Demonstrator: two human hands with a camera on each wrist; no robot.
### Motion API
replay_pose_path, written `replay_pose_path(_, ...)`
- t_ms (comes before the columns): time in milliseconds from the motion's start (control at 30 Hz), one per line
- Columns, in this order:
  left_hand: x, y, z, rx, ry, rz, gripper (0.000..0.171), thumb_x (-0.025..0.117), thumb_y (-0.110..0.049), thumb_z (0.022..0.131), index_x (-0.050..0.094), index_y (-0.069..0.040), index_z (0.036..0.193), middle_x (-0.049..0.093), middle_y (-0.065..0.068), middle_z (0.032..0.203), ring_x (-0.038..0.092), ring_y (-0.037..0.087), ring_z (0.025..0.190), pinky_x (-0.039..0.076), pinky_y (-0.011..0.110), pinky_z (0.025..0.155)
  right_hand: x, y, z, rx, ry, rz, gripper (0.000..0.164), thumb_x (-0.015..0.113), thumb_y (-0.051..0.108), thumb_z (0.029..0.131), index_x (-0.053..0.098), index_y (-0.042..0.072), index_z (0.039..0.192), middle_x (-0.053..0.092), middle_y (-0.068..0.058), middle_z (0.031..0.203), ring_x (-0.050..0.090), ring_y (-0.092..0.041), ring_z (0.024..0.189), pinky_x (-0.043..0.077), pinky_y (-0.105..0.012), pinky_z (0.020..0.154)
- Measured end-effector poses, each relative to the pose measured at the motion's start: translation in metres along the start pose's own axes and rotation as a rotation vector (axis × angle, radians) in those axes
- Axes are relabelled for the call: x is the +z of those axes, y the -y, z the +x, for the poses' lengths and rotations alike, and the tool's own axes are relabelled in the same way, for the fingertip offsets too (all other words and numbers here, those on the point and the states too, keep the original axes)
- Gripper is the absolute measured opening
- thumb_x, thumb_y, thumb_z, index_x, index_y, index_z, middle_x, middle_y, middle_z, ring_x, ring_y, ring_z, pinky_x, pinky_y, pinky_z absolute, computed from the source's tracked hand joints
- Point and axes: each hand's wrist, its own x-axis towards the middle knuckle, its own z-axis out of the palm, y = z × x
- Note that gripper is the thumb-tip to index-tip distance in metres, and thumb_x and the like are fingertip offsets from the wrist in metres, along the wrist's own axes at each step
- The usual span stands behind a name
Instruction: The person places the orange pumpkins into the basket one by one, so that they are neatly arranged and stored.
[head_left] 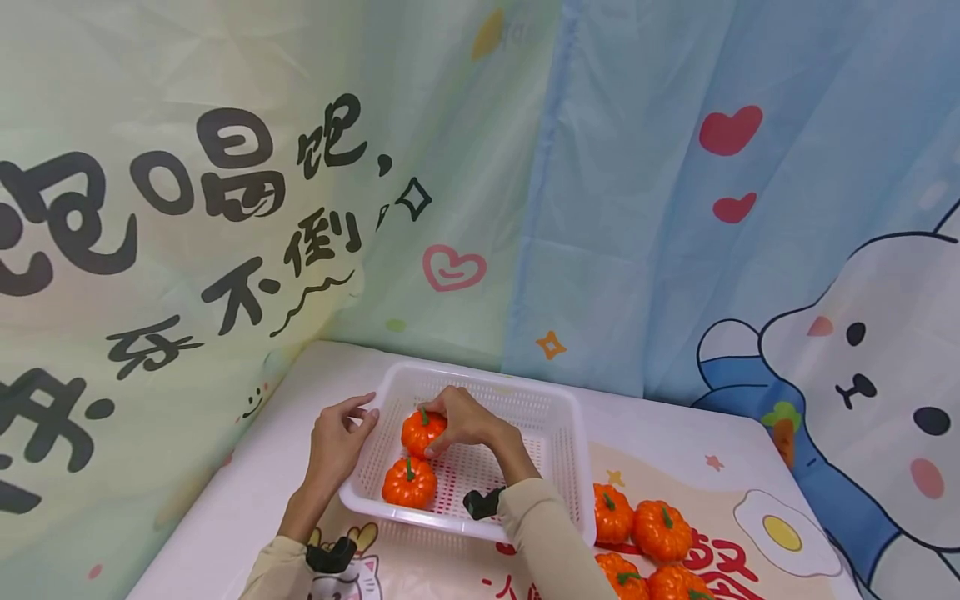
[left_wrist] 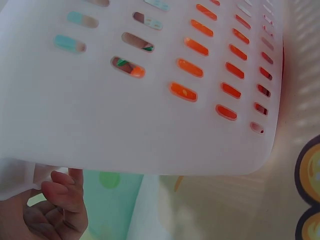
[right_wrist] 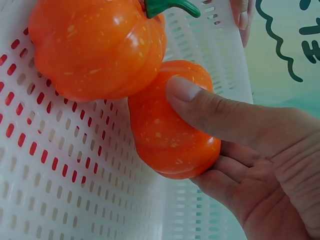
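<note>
Head view shows us both hands at work on one white basket (head_left: 551, 425), set on the table (head_left: 660, 433) near the lower middle of the frame. Our right hand (head_left: 468, 421) grips the gripped pumpkin (head_left: 420, 435) in the basket's left part, thumb on the near face and fingers wrapped behind. Just below it in the frame sits the second pumpkin (head_left: 408, 483); we cannot tell whether the two touch. Four loose pumpkins (head_left: 662, 532) stand on the table at the lower right, beyond the basket wall.

We judge that the glossy, rounded skin could slip, because the thumb bears on a smooth curve. A sideways nudge might also roll the second pumpkin, so close is it. The light-looking basket could slide if our sleeve or the black wrist piece (head_left: 483, 502) catches its front rim.

Our right forearm enters from the bottom of the frame and slants up and leftward over that rim, wrist bent so the fingers angle downward. Our left hand (head_left: 337, 442) lies at the basket's left edge, fingers loosely bent, thumb apart from them; how firmly it steadies the rim we cannot tell.
</note>
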Motion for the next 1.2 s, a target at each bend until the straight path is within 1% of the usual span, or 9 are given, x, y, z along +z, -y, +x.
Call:
replay_pose_path(200, 0.0013, 0.0008, 0.0001, -0.009, 0.007, -0.003, 0.034, 0.071, -0.024, 0.094, 0.071, -0.015, 0.127, 0.074, 0.011, 0.098, 0.055, 0.018, 0.065, 0.046, 0.021, 0.053, 0.0034, -0.0043, 0.0022, 0.015, 0.012, 0.021, 0.071, 0.095, 0.018, 0.067, 0.066, 0.0, 0.129, 0.071, -0.009, 0.126, 0.069, -0.007, 0.099, 0.054, -0.021, 0.094)
replay_pose_path(367, 0.0021, 0.0007, 0.0003, -0.02, 0.014, -0.001, 0.035, 0.071, -0.025, 0.094, 0.07, -0.015, 0.128, 0.074, 0.011, 0.098, 0.055, 0.018, 0.066, 0.047, 0.021, 0.054, 0.0053, -0.0054, 0.0019, 0.042, 0.023, 0.045, 0.066, 0.093, 0.019, 0.07, 0.068, 0.004, 0.129, 0.07, -0.007, 0.13, 0.07, -0.008, 0.102, 0.054, -0.021, 0.094)
replay_pose_path(467, 0.0022, 0.0005, 0.0, -0.02, 0.015, 0.0, 0.035, 0.071, -0.024, 0.094, 0.07, -0.015, 0.128, 0.073, 0.011, 0.098, 0.055, 0.018, 0.065, 0.047, 0.021, 0.054, 0.0069, -0.0064, 0.0022, 0.048, 0.023, 0.046, 0.066, 0.093, 0.019, 0.07, 0.067, 0.006, 0.13, 0.072, -0.005, 0.128, 0.069, -0.008, 0.103, 0.054, -0.022, 0.096)
replay_pose_path(733, 0.0018, -0.0015, 0.0002, -0.016, 0.018, 0.0, 0.035, 0.07, -0.025, 0.095, 0.07, -0.015, 0.128, 0.073, 0.012, 0.098, 0.055, 0.018, 0.065, 0.047, 0.021, 0.054, 0.0079, -0.0079, 0.0041, 0.041, -0.005, 0.001, 0.074, 0.093, 0.02, 0.069, 0.063, 0.005, 0.134, 0.074, -0.004, 0.124, 0.067, -0.007, 0.1, 0.053, -0.024, 0.099)
replay_pose_path(933, 0.0008, -0.0028, -0.0003, -0.018, 0.019, -0.001, 0.036, 0.07, -0.025, 0.095, 0.07, -0.014, 0.129, 0.074, 0.012, 0.099, 0.055, 0.019, 0.067, 0.047, 0.021, 0.055, 0.0081, -0.0077, 0.0046, 0.055, -0.001, -0.021, 0.079, 0.095, 0.021, 0.066, 0.062, 0.006, 0.136, 0.073, -0.003, 0.125, 0.066, -0.007, 0.102, 0.052, -0.025, 0.101)
replay_pose_path(1067, 0.0006, -0.0024, -0.0003, -0.022, 0.025, 0.003, 0.036, 0.069, -0.026, 0.095, 0.069, -0.015, 0.13, 0.073, 0.012, 0.1, 0.055, 0.018, 0.068, 0.048, 0.02, 0.056, 0.0086, -0.0073, 0.005, 0.056, 0.003, -0.042, 0.08, 0.095, 0.024, 0.066, 0.062, 0.006, 0.137, 0.073, -0.003, 0.125, 0.066, -0.006, 0.102, 0.052, -0.024, 0.101)
replay_pose_path(1200, 0.0002, -0.0014, -0.0003, -0.021, 0.022, 0.008, 0.037, 0.069, -0.026, 0.095, 0.069, -0.015, 0.13, 0.074, 0.013, 0.101, 0.056, 0.018, 0.068, 0.048, 0.02, 0.056, 0.0081, -0.0055, 0.0053, 0.048, 0.007, -0.066, 0.08, 0.095, 0.026, 0.067, 0.061, 0.007, 0.137, 0.072, -0.003, 0.127, 0.066, -0.008, 0.104, 0.051, -0.025, 0.102)
